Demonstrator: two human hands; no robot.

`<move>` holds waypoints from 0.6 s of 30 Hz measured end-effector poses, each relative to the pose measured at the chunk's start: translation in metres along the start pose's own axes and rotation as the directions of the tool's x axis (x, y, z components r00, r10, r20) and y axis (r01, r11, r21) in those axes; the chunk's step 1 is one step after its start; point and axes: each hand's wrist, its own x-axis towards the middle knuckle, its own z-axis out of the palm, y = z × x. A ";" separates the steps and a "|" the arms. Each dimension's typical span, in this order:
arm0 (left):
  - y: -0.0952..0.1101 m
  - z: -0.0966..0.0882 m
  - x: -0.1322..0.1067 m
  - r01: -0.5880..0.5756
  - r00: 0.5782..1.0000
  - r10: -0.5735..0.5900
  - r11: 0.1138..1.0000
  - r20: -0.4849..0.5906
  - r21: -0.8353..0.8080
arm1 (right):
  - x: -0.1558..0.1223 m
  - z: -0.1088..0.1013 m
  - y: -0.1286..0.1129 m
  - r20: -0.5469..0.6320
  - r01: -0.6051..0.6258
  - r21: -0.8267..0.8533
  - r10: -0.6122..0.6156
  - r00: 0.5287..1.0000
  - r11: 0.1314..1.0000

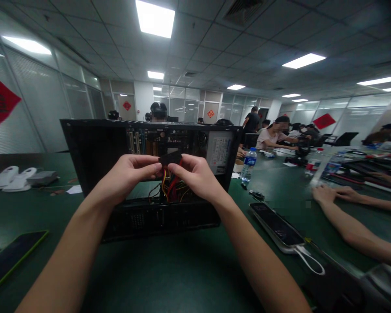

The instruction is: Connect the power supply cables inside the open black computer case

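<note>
A black computer case [117,222] stands before me with its side off, its inside facing me. My left hand [127,176] and my right hand [198,176] meet in front of the opening. Between them they pinch a small, flat black piece [170,159], one hand at each end; its exact kind is not clear. Just below the fingers hang red, yellow and black cables [172,191]. Behind the hands I see a circuit board [179,137] with slots, partly hidden. A silver power supply [220,152] with a label fills the right side of the case.
Right of the case are a water bottle [248,165] and a phone [276,224] with a white cable [313,263]. Another person's forearms [348,221] rest farther right. White stands [18,178], a grey box [42,178] and a dark green-edged pad [14,258] lie left.
</note>
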 end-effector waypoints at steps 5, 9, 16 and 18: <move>-0.001 0.005 0.001 0.013 1.000 -0.012 0.995 0.014 -0.097 | -0.001 -0.003 -0.001 0.001 0.031 -0.022 -0.031 1.000 0.999; -0.001 0.007 0.001 0.024 1.000 -0.023 0.993 0.012 -0.119 | -0.001 -0.004 -0.002 -0.002 0.025 -0.055 -0.026 1.000 0.998; -0.001 0.009 0.002 0.028 0.999 -0.031 0.991 -0.015 -0.134 | -0.002 -0.005 -0.005 -0.010 0.007 -0.068 -0.007 1.000 0.998; -0.001 0.010 0.002 0.026 0.999 -0.029 0.991 -0.018 -0.128 | -0.002 -0.005 -0.005 -0.009 -0.003 -0.077 0.003 1.000 0.997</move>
